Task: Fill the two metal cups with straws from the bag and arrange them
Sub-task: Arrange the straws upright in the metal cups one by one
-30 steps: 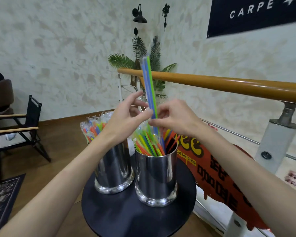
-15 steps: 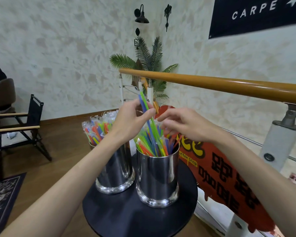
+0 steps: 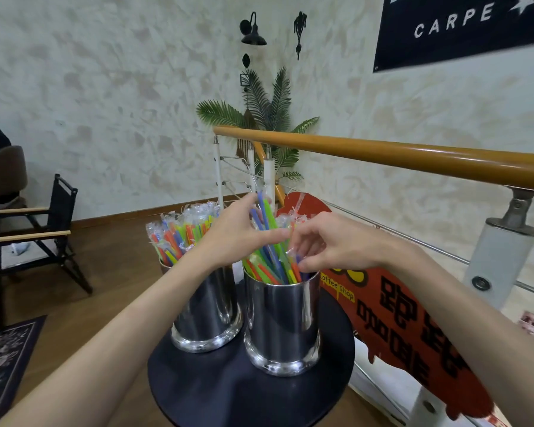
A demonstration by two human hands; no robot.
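I see 2 cups (image 3: 282,322) under hands; L hand (image 3: 239,234) pinches 2 straws (image 3: 267,215), R hand (image 3: 330,245) fingers curled into straws, grip unclear.

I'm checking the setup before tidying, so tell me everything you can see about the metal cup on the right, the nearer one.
The right cup is a shiny, mirror-like metal cylinder with a flared base, standing upright on the round black table, close beside the left cup; whether they touch is unclear. It is packed with wrapped straws in green, blue, orange and yellow, leaning at angles. The left hand grips a few blue and green ones above it; the right hand reaches its fingertips among the straws near the rim.
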